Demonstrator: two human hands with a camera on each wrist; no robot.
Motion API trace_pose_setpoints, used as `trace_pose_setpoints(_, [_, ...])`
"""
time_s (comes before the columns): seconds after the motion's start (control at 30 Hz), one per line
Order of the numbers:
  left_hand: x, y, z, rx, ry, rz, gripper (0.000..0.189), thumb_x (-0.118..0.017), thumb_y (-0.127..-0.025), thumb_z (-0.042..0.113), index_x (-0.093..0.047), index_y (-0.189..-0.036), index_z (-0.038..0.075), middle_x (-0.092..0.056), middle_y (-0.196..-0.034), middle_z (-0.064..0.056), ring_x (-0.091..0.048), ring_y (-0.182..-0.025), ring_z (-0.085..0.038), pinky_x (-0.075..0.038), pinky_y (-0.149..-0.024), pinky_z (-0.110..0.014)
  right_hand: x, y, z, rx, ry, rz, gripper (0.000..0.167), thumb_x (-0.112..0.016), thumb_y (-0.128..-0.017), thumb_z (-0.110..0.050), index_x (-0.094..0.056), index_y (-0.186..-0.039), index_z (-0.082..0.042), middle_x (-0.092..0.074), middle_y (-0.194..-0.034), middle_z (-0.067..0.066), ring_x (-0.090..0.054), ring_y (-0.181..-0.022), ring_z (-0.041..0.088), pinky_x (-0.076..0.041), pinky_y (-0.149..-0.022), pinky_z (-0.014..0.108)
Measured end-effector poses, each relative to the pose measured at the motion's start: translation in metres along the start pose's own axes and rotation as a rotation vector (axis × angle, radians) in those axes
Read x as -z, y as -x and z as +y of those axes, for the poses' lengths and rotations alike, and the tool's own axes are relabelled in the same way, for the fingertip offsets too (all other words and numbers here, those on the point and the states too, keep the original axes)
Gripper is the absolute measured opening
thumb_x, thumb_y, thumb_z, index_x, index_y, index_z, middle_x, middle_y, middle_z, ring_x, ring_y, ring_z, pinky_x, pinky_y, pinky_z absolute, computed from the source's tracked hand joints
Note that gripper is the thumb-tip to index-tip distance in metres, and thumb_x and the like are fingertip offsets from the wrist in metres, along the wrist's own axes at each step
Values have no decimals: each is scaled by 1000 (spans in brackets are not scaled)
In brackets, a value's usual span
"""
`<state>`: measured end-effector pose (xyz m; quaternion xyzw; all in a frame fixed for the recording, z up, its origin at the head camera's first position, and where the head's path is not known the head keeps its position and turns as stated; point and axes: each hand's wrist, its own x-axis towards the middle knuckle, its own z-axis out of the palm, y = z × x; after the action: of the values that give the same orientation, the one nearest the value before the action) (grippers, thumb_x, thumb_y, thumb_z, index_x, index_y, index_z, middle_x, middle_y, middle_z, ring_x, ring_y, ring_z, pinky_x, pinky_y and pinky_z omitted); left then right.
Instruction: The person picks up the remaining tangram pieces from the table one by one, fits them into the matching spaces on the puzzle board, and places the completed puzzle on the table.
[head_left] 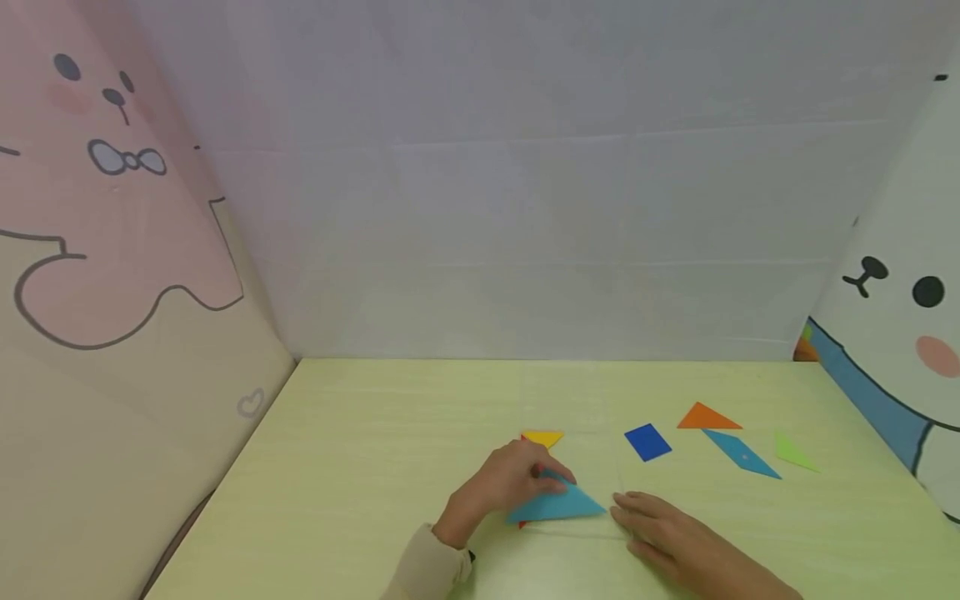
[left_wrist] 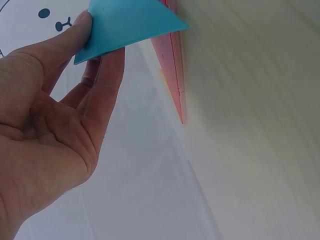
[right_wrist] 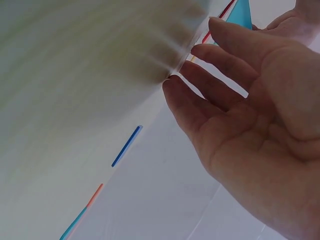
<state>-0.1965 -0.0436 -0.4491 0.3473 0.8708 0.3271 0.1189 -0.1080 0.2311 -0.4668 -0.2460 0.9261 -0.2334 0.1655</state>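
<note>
My left hand (head_left: 510,477) pinches a light blue triangle (head_left: 558,506), a flat tangram-like piece. In the left wrist view, thumb and fingers hold the triangle (left_wrist: 127,25) tilted off the table, over a red piece (left_wrist: 172,65). Most of that red piece is hidden in the head view; a small tip (head_left: 522,525) shows below the triangle. Just beyond the left hand lies a yellow triangle (head_left: 544,437), partly covered. My right hand (head_left: 667,533) rests on the table beside the blue triangle's right corner, its fingers relaxed and holding nothing.
To the right lie a dark blue square (head_left: 648,442), an orange triangle (head_left: 705,417), a light blue parallelogram-like piece (head_left: 742,455) and a light green triangle (head_left: 793,452). Faint transparent edges (head_left: 570,533) run along the table near the hands. Cloth walls enclose the table's back and sides.
</note>
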Motion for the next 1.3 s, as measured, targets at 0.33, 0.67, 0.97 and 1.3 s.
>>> trace_pose_setpoints(0.33, [-5,-2,7,24,-36,-26,15,-77,-94,20,-83,-106,24,-62,-83,17,-44,-66,2,-39,-58,-16,0,1,0,-10,-6,7,58,-54,-105,-46,-54,-150,-10,-51,-153,7,-47,-139,37,-49,-105,48])
trace_pose_setpoints(0.67, [-8,-7,14,16,-104,-41,14,-77,-93,21,-83,-105,26,-66,-88,17,-47,-68,4,-40,-61,-15,0,-1,-1,-25,-10,6,58,-54,-105,-48,-56,-149,-10,-51,-153,6,-47,-139,36,-47,-106,51])
trace_pose_setpoints(0.97, [-11,-11,19,2,-109,-62,16,-77,-93,21,-83,-107,25,-69,-93,16,-53,-76,6,-43,-64,-14,1,0,3,18,12,25,56,-52,-106,-48,-57,-147,-9,-52,-152,7,-48,-138,35,-49,-105,47])
trace_pose_setpoints(1.3, [-13,-13,18,3,-107,-68,15,-77,-93,21,-83,-106,26,-69,-93,16,-53,-77,6,-43,-65,-14,-1,2,4,37,15,39,56,-51,-107,-48,-57,-147,-10,-52,-152,7,-48,-138,34,-49,-105,45])
